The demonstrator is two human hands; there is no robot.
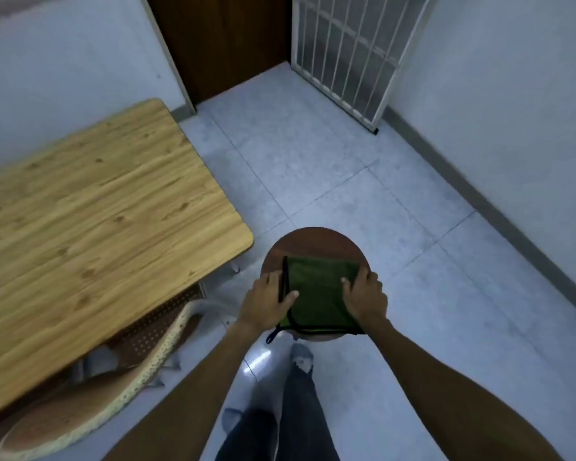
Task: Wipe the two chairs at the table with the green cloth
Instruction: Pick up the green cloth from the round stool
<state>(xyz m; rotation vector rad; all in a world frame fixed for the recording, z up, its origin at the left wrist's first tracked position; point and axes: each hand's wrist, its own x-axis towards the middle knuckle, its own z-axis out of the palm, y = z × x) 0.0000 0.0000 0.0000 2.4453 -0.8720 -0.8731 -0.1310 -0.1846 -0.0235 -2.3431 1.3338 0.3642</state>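
Note:
A round brown stool (313,242) stands on the floor just right of the table's near corner. The green cloth (316,291), folded with a dark edge, lies flat on its seat. My left hand (266,302) presses on the cloth's left edge, thumb on the fabric. My right hand (366,294) presses on its right edge. A second chair (90,404) with a brown seat and a pale speckled curved back sits at the lower left, partly under the table.
The wooden table (90,211) fills the left side against the wall. A brown door (226,41) and a white barred gate (350,51) stand at the far end. Tiled floor (363,168) stretches ahead and right. My legs are below the stool.

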